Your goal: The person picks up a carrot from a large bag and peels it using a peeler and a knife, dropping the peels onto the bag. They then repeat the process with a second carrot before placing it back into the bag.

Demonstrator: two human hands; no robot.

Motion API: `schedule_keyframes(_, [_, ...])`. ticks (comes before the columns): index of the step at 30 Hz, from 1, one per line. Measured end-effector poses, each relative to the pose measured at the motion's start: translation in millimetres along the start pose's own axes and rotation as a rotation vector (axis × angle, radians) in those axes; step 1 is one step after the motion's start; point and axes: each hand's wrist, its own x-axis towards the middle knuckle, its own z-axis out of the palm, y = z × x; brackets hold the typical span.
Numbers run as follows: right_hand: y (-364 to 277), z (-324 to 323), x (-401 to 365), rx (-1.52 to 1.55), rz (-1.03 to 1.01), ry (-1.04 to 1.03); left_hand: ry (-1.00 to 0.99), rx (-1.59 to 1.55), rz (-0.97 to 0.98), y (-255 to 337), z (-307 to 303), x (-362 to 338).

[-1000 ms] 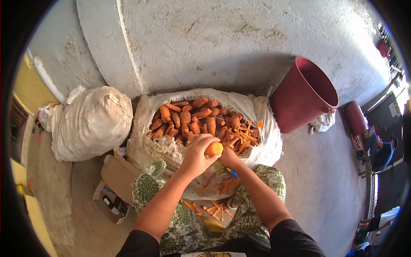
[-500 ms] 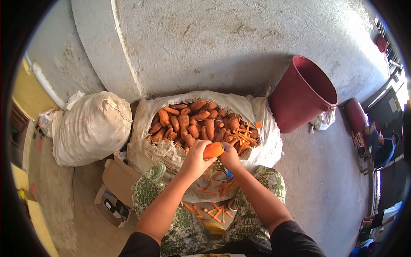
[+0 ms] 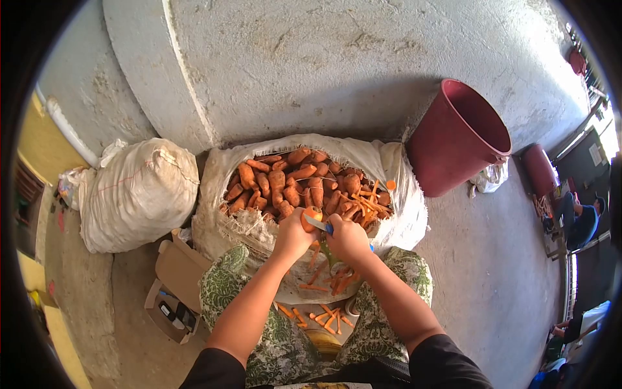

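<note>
In the head view my left hand (image 3: 293, 235) is wrapped round an orange carrot (image 3: 312, 214), whose rounded end shows above the fingers. My right hand (image 3: 348, 241) grips a knife (image 3: 316, 223) by its blue handle. The blade points left and lies against the carrot. Both hands are over the near edge of a large white woven sack (image 3: 240, 227), which is rolled open and full of unpeeled carrots (image 3: 278, 185). Orange strips (image 3: 366, 206) lie on the carrots at the right, and more peelings (image 3: 337, 279) rest on the sack's front between my knees.
A tall maroon bin (image 3: 447, 142) leans at the right by the wall. To the left stands a filled white sack (image 3: 139, 194), with an open cardboard box (image 3: 170, 318) holding dark items in front. Cut orange pieces (image 3: 330, 319) lie near my feet. A seated person (image 3: 585, 223) is far right.
My left hand has turned the carrot, so its end now faces up instead of right. My right hand has rolled over, and the knife blade now shows across the carrot.
</note>
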Motion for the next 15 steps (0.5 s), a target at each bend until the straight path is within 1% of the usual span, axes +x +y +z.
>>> schedule_keyframes(5, [0.4,0.5,-1.0,-0.032,-0.029,0.003,-0.046,0.040,-0.025,2.8,-2.1,0.9])
schedule_keyframes(8, [-1.8,-3.1,-1.9,-0.015,-0.026,0.000,-0.049,0.008,-0.035,7.1,-4.6,1.1])
schedule_keyframes(15, [-3.5,-3.9,-3.0,0.028,-0.013,0.015,-0.067,0.041,-0.038,9.2,-6.9,0.7])
